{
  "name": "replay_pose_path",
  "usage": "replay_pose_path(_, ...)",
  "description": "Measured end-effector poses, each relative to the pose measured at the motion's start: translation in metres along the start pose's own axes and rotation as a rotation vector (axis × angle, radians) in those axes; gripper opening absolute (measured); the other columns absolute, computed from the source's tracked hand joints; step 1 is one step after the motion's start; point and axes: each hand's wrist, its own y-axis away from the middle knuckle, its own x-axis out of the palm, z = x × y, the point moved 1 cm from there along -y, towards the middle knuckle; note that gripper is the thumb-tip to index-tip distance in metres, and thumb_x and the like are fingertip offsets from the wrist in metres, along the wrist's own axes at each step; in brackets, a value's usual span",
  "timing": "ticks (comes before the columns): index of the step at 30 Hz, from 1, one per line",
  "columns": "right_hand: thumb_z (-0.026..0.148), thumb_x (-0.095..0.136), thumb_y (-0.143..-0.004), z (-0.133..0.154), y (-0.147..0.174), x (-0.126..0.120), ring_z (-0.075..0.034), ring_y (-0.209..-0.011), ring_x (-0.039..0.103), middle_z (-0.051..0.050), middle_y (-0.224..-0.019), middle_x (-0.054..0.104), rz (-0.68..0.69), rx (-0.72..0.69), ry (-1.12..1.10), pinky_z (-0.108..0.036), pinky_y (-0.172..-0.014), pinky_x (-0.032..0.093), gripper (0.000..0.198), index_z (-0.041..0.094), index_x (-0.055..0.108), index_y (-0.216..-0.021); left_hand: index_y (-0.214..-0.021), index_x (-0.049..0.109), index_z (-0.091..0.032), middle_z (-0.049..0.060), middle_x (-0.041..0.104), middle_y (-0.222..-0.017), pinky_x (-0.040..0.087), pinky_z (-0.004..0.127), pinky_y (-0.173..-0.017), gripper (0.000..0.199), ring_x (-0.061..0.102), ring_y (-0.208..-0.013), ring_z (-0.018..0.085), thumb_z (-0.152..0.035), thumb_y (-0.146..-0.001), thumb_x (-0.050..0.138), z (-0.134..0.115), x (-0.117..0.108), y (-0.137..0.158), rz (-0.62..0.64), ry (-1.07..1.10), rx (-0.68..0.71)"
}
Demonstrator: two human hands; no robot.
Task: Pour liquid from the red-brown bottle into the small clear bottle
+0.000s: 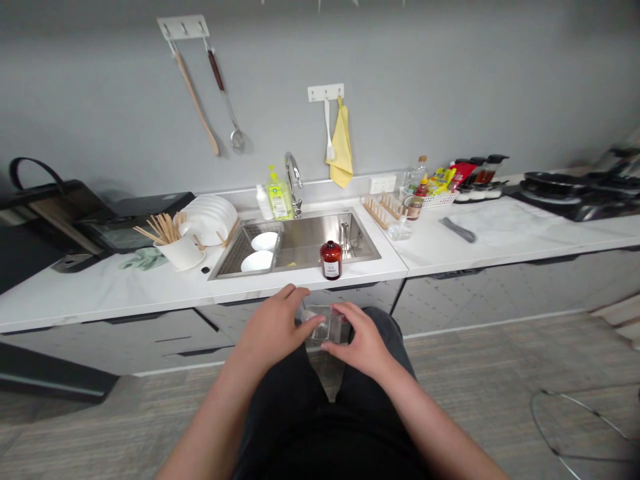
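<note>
I have one clear box (331, 325) just before the worktop's (515, 230) edge, the left hand (277, 327) and right hand (364, 339) holding its sides — fingers (310, 328) part-open around it, long axis unclear — with one upright brown bottle (331, 261) beyond.

The clear box (329, 320) looks smooth and glossy, perhaps plastic; the amber bottle (331, 253) shines; the sink (311, 235) is satiny metal.

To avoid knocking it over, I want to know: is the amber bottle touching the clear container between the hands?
Apart. The head view shows the countertop edge and cabinet front between the amber bottle and the clear container.
</note>
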Motion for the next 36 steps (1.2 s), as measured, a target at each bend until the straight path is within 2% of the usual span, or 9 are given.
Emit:
replay_pose_path(4, 0.032, 0.103, -0.077, -0.002, -0.001, 0.003, -0.037, -0.124, 0.077, -0.011, -0.138, 0.077, 0.016, 0.002, 0.018, -0.057, -0.110, 0.064, 0.082, 0.035, 0.072, -0.152, -0.126, 0.083, -0.028, 0.005, 0.074, -0.075, 0.053, 0.039, -0.074, 0.041, 0.069, -0.065, 0.030, -0.052, -0.093, 0.088, 0.002, 0.006, 0.007, 0.007, -0.041, -0.094)
replay_pose_path(7, 0.030, 0.103, -0.076, -0.002, -0.001, 0.004, -0.037, -0.125, 0.076, -0.012, -0.139, 0.077, 0.012, 0.002, 0.024, -0.056, -0.111, 0.064, 0.080, 0.033, 0.073, -0.151, -0.126, 0.084, -0.031, 0.009, 0.083, -0.095, 0.056, 0.041, -0.080, 0.032, 0.077, -0.079, 0.033, -0.031, -0.094, 0.081, 0.000, 0.010, 0.011, 0.071, 0.018, -0.063)
replay_pose_path(12, 0.028, 0.101, -0.077, 0.000, -0.001, 0.004, -0.035, -0.123, 0.077, -0.011, -0.136, 0.078, -0.002, -0.003, 0.035, -0.054, -0.110, 0.064, 0.076, 0.031, 0.074, -0.148, -0.161, 0.067, -0.033, 0.012, 0.081, -0.140, 0.060, 0.047, -0.106, 0.072, 0.079, -0.120, 0.037, -0.022, -0.091, 0.081, -0.009, 0.009, 0.013, 0.062, 0.108, 0.012)
replay_pose_path(19, 0.028, 0.100, -0.079, -0.002, -0.002, 0.005, -0.034, -0.124, 0.077, -0.012, -0.139, 0.077, 0.012, -0.001, 0.051, -0.052, -0.109, 0.064, 0.075, 0.029, 0.073, -0.148, -0.125, 0.078, -0.024, 0.010, 0.083, -0.111, 0.061, 0.040, -0.091, 0.023, 0.080, -0.097, 0.030, -0.033, -0.106, 0.070, -0.009, 0.010, 0.011, 0.219, -0.146, -0.115)
replay_pose_path(23, 0.026, 0.100, -0.079, -0.004, -0.002, 0.007, -0.033, -0.121, 0.077, -0.011, -0.135, 0.078, 0.012, -0.002, 0.054, -0.051, -0.109, 0.064, 0.074, 0.029, 0.073, -0.148, -0.137, 0.073, -0.025, 0.010, 0.079, -0.134, 0.060, 0.041, -0.103, 0.040, 0.078, -0.119, 0.030, -0.019, -0.098, 0.073, -0.008, 0.011, 0.012, 0.199, -0.061, 0.007)
replay_pose_path(27, 0.027, 0.099, -0.080, -0.004, -0.002, 0.007, -0.032, -0.121, 0.077, -0.011, -0.135, 0.077, 0.025, 0.009, 0.041, -0.049, -0.107, 0.064, 0.074, 0.029, 0.072, -0.149, -0.128, 0.076, -0.021, 0.012, 0.081, -0.114, 0.062, 0.045, -0.091, 0.034, 0.079, -0.100, 0.033, -0.041, -0.100, 0.080, -0.006, 0.010, 0.013, 0.202, -0.141, -0.127)
replay_pose_path(30, 0.026, 0.100, -0.079, -0.005, -0.003, 0.008, -0.032, -0.120, 0.077, -0.011, -0.134, 0.077, 0.026, 0.007, 0.039, -0.049, -0.107, 0.064, 0.075, 0.029, 0.072, -0.149, -0.124, 0.078, -0.023, 0.010, 0.081, -0.110, 0.063, 0.045, -0.094, 0.023, 0.079, -0.103, 0.031, -0.023, -0.103, 0.069, -0.004, 0.012, 0.013, 0.243, -0.117, -0.035)
replay_pose_path(32, 0.025, 0.100, -0.078, -0.005, -0.004, 0.008, -0.033, -0.120, 0.077, -0.011, -0.133, 0.078, 0.018, -0.001, 0.039, -0.049, -0.108, 0.064, 0.075, 0.029, 0.072, -0.148, -0.138, 0.075, -0.025, 0.010, 0.079, -0.129, 0.061, 0.046, -0.108, 0.044, 0.076, -0.122, 0.030, -0.011, -0.097, 0.066, -0.002, 0.013, 0.012, 0.235, -0.071, 0.082)
replay_pose_path(36, 0.027, 0.100, -0.080, -0.006, -0.004, 0.009, -0.032, -0.118, 0.078, -0.011, -0.131, 0.078, 0.009, -0.009, 0.031, -0.049, -0.105, 0.065, 0.074, 0.029, 0.072, -0.148, -0.142, 0.073, -0.022, 0.015, 0.077, -0.134, 0.062, 0.056, -0.112, 0.040, 0.073, -0.126, 0.036, -0.027, -0.102, 0.072, 0.002, 0.014, 0.009, 0.133, -0.104, 0.052)
